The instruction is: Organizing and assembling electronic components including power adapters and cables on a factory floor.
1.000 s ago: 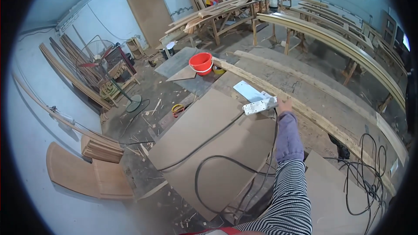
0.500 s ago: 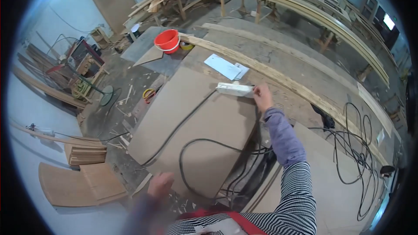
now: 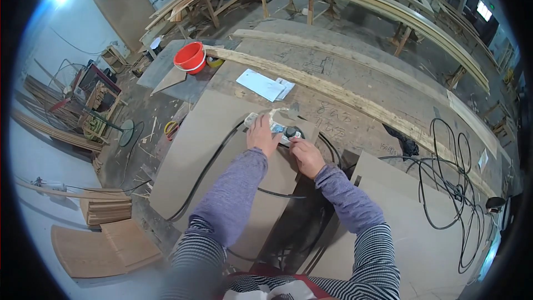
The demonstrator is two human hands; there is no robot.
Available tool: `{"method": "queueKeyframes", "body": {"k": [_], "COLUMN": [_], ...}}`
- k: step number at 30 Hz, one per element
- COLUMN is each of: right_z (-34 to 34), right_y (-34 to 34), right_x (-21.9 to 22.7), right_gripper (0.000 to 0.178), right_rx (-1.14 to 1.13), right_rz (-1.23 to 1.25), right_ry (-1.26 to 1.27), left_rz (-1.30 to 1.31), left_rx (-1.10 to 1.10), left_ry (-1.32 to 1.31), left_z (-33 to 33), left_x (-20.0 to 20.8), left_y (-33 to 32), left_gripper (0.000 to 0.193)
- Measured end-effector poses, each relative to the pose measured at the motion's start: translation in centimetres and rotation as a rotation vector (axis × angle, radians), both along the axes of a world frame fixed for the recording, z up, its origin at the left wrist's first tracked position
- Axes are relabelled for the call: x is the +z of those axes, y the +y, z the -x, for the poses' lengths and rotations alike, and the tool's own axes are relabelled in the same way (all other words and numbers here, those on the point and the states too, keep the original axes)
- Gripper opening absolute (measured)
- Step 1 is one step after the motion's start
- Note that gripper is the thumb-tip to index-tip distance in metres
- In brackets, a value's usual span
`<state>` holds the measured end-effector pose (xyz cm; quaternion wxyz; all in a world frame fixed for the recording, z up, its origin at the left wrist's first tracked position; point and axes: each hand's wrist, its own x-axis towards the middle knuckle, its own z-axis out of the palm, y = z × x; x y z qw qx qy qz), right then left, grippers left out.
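Observation:
A white power strip (image 3: 276,126) lies across the far part of a brown board (image 3: 222,133), with a black plug (image 3: 291,131) standing on its right part. My left hand (image 3: 263,136) is closed over the strip's left part, fingers on top. My right hand (image 3: 307,157) grips the right end with thumb and fingers pinched, close beside the plug. My palms and fingers hide some of the strip. A black cable (image 3: 201,180) runs from its left end down along the board, and more cable trails off behind my right hand.
White sheets (image 3: 260,85) lie beyond the strip, near a long wooden plank (image 3: 333,89). A red bucket (image 3: 190,58) stands at the far left. Coiled black cable (image 3: 458,191) lies on the right. Between the boards is a dark gap (image 3: 300,216).
My left hand has come up from the lower left and taken hold of the power strip. The strip is now turned slightly and nearer to me, and the plug shows on it.

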<state>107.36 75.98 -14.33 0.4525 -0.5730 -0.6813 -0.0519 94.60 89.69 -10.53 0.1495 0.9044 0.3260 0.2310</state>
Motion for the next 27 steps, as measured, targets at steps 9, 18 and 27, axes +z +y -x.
{"method": "queueKeyframes", "body": {"k": [9, 18, 27], "right_z": [-6.0, -5.3, -6.4], "right_y": [1.4, 5.0, 7.6], "right_x": [2.0, 1.1, 1.2], "right_gripper": [0.017, 0.047, 0.048], "right_rx": [-0.221, -0.043, 0.186], "right_rz": [0.193, 0.348, 0.534], "right_ry": [0.748, -0.329, -0.490], "left_rz": [0.206, 0.116, 0.136], "left_rx": [0.188, 0.127, 0.162], "left_ry": [-0.314, -0.347, -0.291], "left_z": [-1.0, -0.8, -0.7], "left_x": [-4.3, -6.9, -6.3], "left_y": [-1.3, 0.8, 0.7], "left_gripper": [0.069, 0.064, 0.061]}}
